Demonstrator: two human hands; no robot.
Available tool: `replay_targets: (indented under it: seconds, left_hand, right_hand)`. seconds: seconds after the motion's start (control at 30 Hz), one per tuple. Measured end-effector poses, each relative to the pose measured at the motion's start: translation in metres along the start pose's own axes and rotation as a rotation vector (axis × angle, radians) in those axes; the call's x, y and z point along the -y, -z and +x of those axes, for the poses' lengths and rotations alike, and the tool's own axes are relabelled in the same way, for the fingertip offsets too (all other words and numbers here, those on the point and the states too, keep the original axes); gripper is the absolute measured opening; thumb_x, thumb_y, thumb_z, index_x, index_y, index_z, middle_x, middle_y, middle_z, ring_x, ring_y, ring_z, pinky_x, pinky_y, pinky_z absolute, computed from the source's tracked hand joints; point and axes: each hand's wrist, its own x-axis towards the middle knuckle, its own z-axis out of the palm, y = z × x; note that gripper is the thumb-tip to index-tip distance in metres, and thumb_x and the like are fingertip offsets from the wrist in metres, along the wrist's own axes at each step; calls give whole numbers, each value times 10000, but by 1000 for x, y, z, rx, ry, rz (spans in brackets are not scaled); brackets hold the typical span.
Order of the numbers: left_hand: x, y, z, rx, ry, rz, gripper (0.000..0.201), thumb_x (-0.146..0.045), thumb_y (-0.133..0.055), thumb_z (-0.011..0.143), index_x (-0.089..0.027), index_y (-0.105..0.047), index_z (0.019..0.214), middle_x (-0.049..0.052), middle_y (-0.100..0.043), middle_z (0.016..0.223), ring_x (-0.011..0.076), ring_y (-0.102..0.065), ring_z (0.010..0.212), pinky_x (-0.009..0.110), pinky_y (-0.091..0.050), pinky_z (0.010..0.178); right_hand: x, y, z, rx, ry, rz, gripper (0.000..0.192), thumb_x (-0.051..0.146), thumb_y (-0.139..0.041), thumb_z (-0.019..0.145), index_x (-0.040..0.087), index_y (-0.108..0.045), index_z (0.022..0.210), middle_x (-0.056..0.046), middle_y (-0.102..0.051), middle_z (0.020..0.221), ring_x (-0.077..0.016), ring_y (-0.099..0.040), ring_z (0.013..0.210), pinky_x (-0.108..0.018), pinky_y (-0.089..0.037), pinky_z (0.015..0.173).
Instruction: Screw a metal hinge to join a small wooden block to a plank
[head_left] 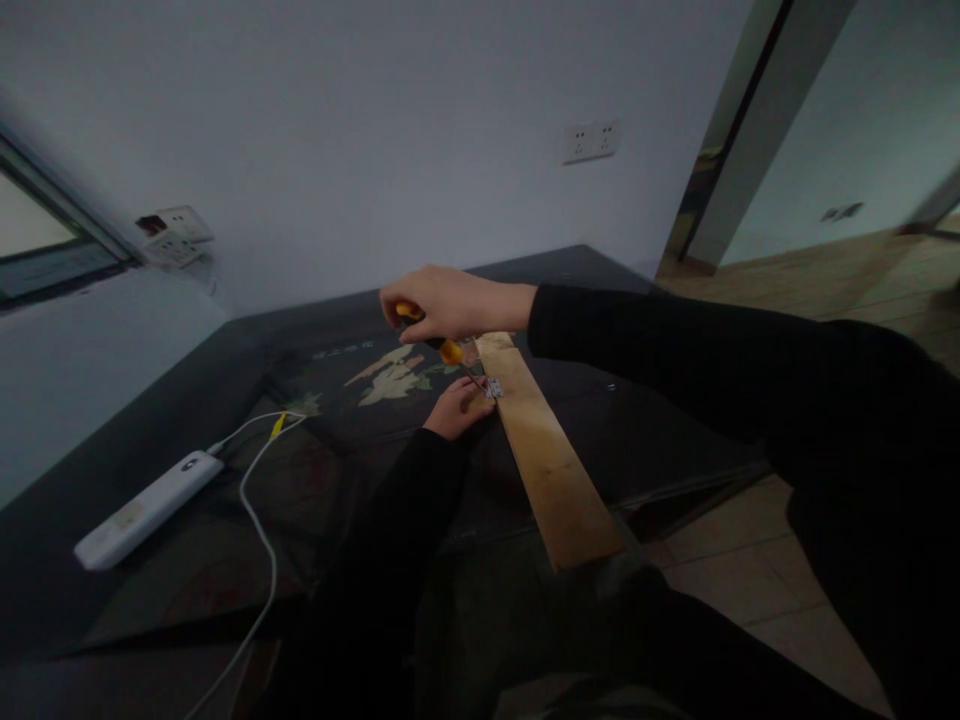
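Note:
My right hand [439, 303] is wrapped round the yellow and black handle of a screwdriver [451, 352]. The screwdriver's shaft slants down to the right, and its tip is at a small silver metal hinge [493, 389]. That hinge lies at the left edge of a long wooden board [551, 450]. My left hand [457, 408] is closed at the hinge, its fingertips and thumb pressed close to the metal and the board's edge. Whether the tip sits in a screw is too small to tell.
The dark table [637, 420] has a flower pattern [394, 380] left of the board. A white power strip [150, 510] lies at the left, its white cable [262, 540] running toward me. Wall sockets [591, 141] are behind the table.

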Motion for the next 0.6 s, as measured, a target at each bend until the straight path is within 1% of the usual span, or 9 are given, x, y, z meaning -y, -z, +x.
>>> replay_targets:
  seconds: [0.1, 0.2, 0.27, 0.33, 0.43, 0.5, 0.53, 0.6]
  left_hand:
    - [-2, 0, -1, 0, 16, -7, 569, -389, -702, 749, -194, -596, 1273, 125, -552, 1296, 285, -515, 1221, 459, -385, 1077]
    - [-3, 0, -2, -3, 17, -19, 556, -380, -704, 748, -200, -603, 1264, 121, -547, 1305, 279, -518, 1222, 445, -397, 1069]
    - [-2, -1, -2, -2, 15, -18, 546, -384, -700, 750, -194, -610, 1254, 124, -546, 1306, 279, -524, 1218, 444, -396, 1071]
    - [-2, -1, -2, -6, 14, -17, 540, -380, -698, 750, -189, -613, 1248, 129, -546, 1306, 281, -525, 1218, 450, -396, 1071]
    - [-1, -1, -1, -3, 13, -17, 550, -365, -704, 744, -183, -608, 1253, 135, -540, 1313, 283, -514, 1232, 456, -392, 1073]
    - [0, 0, 0, -2, 14, -5, 565, -364, -710, 740, -179, -601, 1263, 137, -542, 1309, 285, -504, 1242, 458, -381, 1082]
    - [0, 0, 0, 0, 12, 1, 570, -363, -711, 739, -177, -598, 1266, 138, -545, 1305, 285, -502, 1244, 458, -378, 1086]
    - [0, 0, 0, 0, 4, 7, 572, -362, -711, 742, -177, -595, 1270, 138, -550, 1301, 284, -506, 1239, 458, -381, 1084]
  right_hand:
    - [-4, 6, 3, 96, 1, 114, 208, 190, -682, 761, 125, -623, 950, -39, -636, 924, -101, -553, 760, -227, -388, 661]
    - [-7, 14, 5, 232, -52, 185, 317, 159, -692, 745, 125, -604, 1048, -16, -617, 899, -77, -553, 678, -210, -399, 607]
    - [-8, 17, 5, 268, -59, 168, 364, 153, -685, 750, 124, -594, 1101, -24, -618, 922, -87, -567, 694, -217, -409, 615]
    - [-8, 17, 4, 224, -38, 84, 346, 174, -675, 767, 121, -602, 1101, -49, -628, 966, -113, -583, 760, -238, -415, 656]
    - [-4, 9, 1, 73, -27, -116, 308, 268, -643, 817, 119, -612, 1084, -100, -637, 1034, -173, -592, 890, -279, -403, 733]
    - [-1, 2, -2, -10, -42, -233, 333, 339, -593, 857, 120, -599, 1107, -131, -635, 1075, -210, -589, 955, -302, -391, 765]
    - [0, -1, -3, -32, -47, -274, 349, 362, -569, 872, 121, -589, 1124, -142, -632, 1095, -221, -585, 975, -307, -386, 773]
    - [2, -2, -3, -33, -54, -307, 366, 382, -535, 891, 126, -572, 1150, -150, -627, 1121, -224, -581, 986, -302, -377, 773]
